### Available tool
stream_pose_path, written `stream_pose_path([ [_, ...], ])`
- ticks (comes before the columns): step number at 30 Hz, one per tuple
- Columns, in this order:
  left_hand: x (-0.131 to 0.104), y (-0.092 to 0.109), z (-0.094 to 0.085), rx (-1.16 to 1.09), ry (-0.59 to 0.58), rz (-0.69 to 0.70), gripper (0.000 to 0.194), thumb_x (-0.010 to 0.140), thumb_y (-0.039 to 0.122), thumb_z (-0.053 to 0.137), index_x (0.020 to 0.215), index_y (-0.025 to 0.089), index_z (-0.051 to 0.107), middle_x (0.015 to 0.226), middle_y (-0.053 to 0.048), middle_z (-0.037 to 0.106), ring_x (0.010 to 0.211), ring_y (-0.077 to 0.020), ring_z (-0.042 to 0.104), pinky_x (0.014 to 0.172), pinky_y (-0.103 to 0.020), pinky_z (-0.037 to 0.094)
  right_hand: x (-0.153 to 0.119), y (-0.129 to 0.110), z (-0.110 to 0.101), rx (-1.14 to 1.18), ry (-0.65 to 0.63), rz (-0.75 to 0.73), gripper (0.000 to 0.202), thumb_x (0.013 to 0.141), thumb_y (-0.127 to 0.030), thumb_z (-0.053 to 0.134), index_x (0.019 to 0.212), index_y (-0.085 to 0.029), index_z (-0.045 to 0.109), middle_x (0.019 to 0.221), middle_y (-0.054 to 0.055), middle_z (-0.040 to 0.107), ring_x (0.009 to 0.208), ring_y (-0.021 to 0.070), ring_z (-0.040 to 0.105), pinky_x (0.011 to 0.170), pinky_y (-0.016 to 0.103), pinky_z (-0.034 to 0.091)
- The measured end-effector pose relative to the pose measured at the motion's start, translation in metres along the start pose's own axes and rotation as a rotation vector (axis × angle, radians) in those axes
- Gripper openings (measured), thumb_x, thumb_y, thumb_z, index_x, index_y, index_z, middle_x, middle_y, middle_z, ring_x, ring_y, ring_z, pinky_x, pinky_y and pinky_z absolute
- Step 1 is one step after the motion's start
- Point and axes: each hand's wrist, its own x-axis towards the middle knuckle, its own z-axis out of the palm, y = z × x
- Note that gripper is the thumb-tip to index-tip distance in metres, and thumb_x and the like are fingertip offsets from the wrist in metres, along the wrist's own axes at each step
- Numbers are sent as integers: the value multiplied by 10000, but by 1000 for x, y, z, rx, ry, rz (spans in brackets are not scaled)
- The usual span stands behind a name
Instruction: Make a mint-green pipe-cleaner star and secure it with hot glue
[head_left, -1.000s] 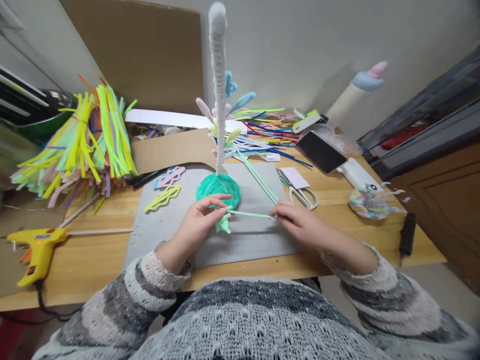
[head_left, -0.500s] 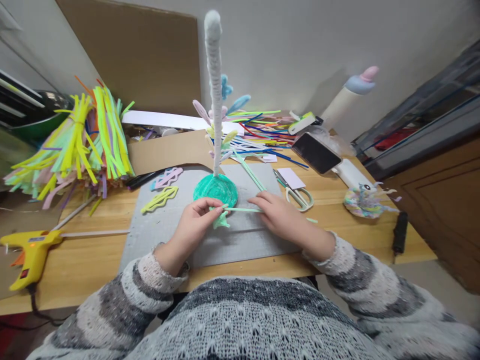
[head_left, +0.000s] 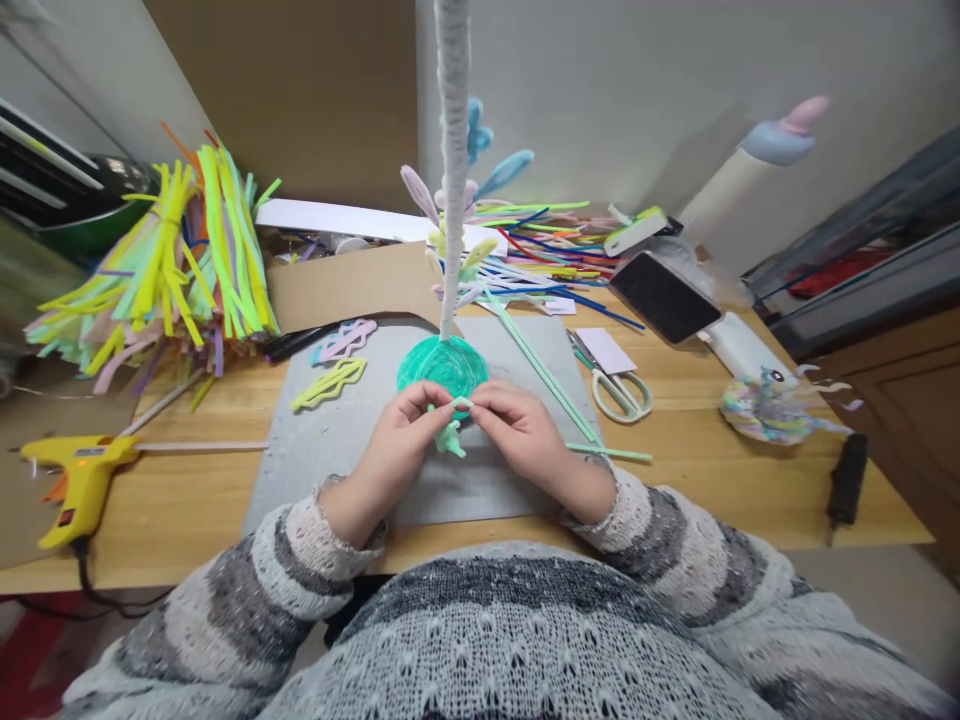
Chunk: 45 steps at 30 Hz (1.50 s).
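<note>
My left hand (head_left: 401, 440) pinches a light green pipe cleaner (head_left: 448, 438), part of which is bent into a small zigzag shape hanging below the fingers. Close beside it, my right hand (head_left: 521, 432) has thumb and fingers closed on the same pipe cleaner, and the fingertips of both hands nearly meet. Just behind them stands a round green coiled base (head_left: 442, 362) with a tall white wrapped stem (head_left: 453, 150) rising from it. Straight light green pipe cleaners (head_left: 544, 365) lie to the right on the grey mat (head_left: 337, 480).
Yellow and pink bent pieces (head_left: 330, 383) lie on the mat's left. A yellow glue gun (head_left: 79, 480) rests at far left, below pipe cleaner bundles (head_left: 161, 270). Scissors (head_left: 621, 393), a phone (head_left: 666, 296) and a screwdriver-like black tool (head_left: 849, 480) are on the right.
My right hand has moved left along the pipe cleaner, up to my left hand, and now pinches there. The camera view has shifted, so the stem's top is out of frame.
</note>
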Motion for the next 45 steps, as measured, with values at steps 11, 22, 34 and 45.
stream_pose_path([
  [11,0,-5,4,-6,-37,14,174,756,290,708,781,183,574,737,23,561,660,-97,526,617,-229,445,-8,-3,18,439,55,295,198,813,-366,668,873,-232,535,634,-51,568,522,103,507,501,237,413],
  [22,-1,-6,7,95,-8,55,185,758,317,707,798,186,583,774,14,576,695,-107,532,652,-231,459,-6,-7,16,362,78,264,167,777,-336,675,814,-239,544,700,-36,520,592,117,490,553,260,438],
  [34,-2,-10,5,106,-40,32,184,781,317,704,823,183,586,710,13,610,639,-116,574,623,-247,468,-7,-5,14,441,31,328,233,833,-418,645,763,-215,556,560,-61,514,519,104,462,531,249,379],
  [45,-3,-12,1,386,-14,305,61,807,231,679,807,180,644,754,-11,673,693,-124,606,657,-254,481,-4,-2,13,714,5,429,197,779,-323,686,709,-177,573,540,-77,498,425,45,374,441,212,255],
])
